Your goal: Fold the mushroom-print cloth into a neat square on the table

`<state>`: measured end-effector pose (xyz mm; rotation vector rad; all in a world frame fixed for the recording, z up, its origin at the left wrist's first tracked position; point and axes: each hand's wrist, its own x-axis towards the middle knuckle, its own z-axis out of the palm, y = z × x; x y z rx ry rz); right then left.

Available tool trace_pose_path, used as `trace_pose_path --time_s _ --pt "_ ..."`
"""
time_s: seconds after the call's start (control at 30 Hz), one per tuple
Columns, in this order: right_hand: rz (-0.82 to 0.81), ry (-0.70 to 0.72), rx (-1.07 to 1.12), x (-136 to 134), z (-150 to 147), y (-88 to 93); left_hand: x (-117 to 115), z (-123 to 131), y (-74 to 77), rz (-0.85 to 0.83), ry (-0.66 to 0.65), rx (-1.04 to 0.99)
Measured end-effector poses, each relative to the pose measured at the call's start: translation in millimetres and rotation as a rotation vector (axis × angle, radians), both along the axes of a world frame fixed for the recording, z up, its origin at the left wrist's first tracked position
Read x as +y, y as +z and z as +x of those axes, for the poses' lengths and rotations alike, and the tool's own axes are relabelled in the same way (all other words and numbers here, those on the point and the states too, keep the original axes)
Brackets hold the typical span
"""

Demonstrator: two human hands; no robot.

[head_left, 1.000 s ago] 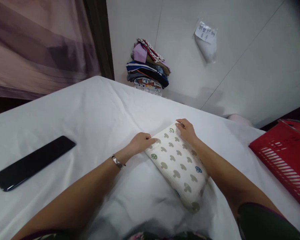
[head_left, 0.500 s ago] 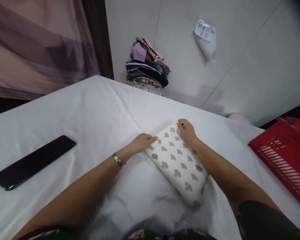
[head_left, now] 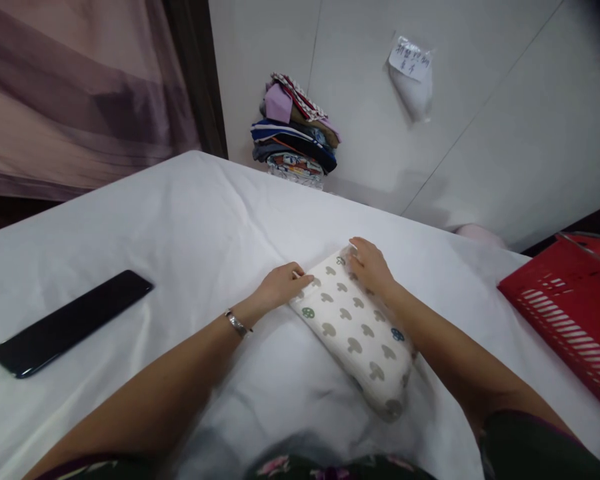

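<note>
Head view: my two hands are on one mushroom cloth, folded up on the white sheet (head_left: 175,220).
My left hand (head_left: 283,283) pinches one top corner of the mushroom cloth (head_left: 353,327); my right hand (head_left: 373,268) touches the other, but from here I can't tell if it grips. I count one black slab (head_left: 73,323), one red basket (head_left: 570,307), one clothes pile (head_left: 295,133) and one clear bag (head_left: 420,100). Its paper label (head_left: 409,61) has two rows of blurry handwriting. White sheet runs between slab and left hand; its far edge is near both hands.
</note>
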<state>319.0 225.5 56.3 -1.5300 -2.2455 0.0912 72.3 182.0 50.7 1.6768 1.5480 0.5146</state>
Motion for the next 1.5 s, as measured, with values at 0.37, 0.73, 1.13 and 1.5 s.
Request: trace_pose_path --time_s 0.37,0.73,1.13,1.5 --pt "-0.185 0.070 -0.152 -23.5 -8.7 -0.6 -1.6 8.9 -2.3 0.083 -0.047 0.178" --pt "-0.332 0.231 -0.143 -125.5 -30.6 0.5 -5.0 8.5 -1.6 0.114 -0.112 0.205" --pt "-0.213 0.220 -0.289 -166.8 -37.3 -7.2 -4.2 10.6 -5.5 0.157 -0.059 0.308" --pt "-0.228 0.207 -0.270 -170.4 -38.6 3.7 1.2 9.7 2.8 0.146 -0.107 0.349"
